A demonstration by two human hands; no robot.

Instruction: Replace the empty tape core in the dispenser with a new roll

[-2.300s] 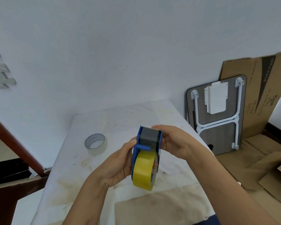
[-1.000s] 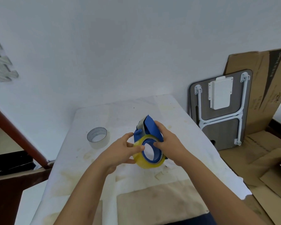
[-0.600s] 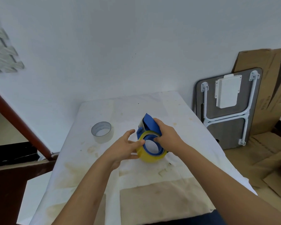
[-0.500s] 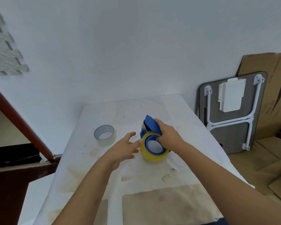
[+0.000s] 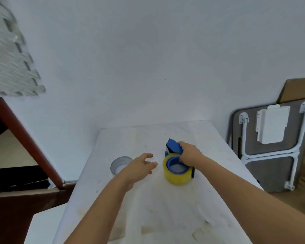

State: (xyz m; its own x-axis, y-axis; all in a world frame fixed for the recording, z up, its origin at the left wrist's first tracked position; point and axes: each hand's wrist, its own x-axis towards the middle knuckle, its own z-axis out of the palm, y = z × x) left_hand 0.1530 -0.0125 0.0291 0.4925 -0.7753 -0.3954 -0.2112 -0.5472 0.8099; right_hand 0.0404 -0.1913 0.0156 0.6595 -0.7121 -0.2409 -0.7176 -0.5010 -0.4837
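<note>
The blue tape dispenser (image 5: 173,147) lies on its side on the white table (image 5: 165,208), with the yellow tape roll (image 5: 177,176) mounted on its blue hub. My right hand (image 5: 189,154) grips the dispenser's frame just above the roll. My left hand (image 5: 139,167) hovers to the left of the roll, fingers spread and holding nothing. The empty grey tape core (image 5: 121,164) stands on the table just left of my left hand, partly hidden behind it.
A white wall rises behind the table. A folded grey table with white legs (image 5: 271,143) leans against the wall on the right, with cardboard (image 5: 299,90) behind it. A dark red wooden beam (image 5: 25,138) slants at the left.
The dispenser with the yellow roll has been lowered from mid-air onto the table. My left hand has let go of it and drawn back to the left. My right hand keeps its grip.
</note>
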